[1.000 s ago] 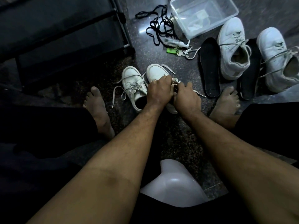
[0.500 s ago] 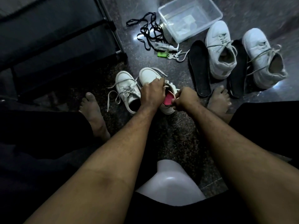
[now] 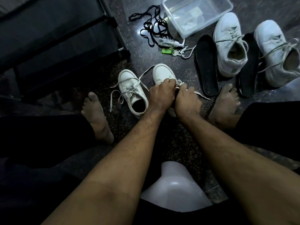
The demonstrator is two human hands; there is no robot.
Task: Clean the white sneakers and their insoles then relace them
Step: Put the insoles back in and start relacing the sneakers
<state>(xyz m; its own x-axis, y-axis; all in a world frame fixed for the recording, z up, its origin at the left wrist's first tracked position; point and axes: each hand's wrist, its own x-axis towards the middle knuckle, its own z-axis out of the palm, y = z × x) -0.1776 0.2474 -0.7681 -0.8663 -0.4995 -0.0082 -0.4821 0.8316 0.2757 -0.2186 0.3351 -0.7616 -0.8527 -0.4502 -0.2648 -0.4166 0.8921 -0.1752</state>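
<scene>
A dark shelf unit [image 3: 56, 38] fills the upper left of the frame, and a clear plastic tub [image 3: 197, 13] is set at the top centre, probably kept within reach for washing. Two large white sneakers [image 3: 230, 46] are stood at the upper right with black insoles [image 3: 206, 65] laid out flat beside them, apparently so that each can be cleaned apart. At the centre a small white pair is placed; the left-hand sneaker [image 3: 129, 88] is left with its laces loose, while the right-hand sneaker [image 3: 162, 72] is being worked on. The left hand [image 3: 160, 93] is curled over its tongue area and the right hand [image 3: 186, 98] is closed beside it, a white lace [image 3: 201, 95] seemingly pinched, though the exact hold is hidden.
</scene>
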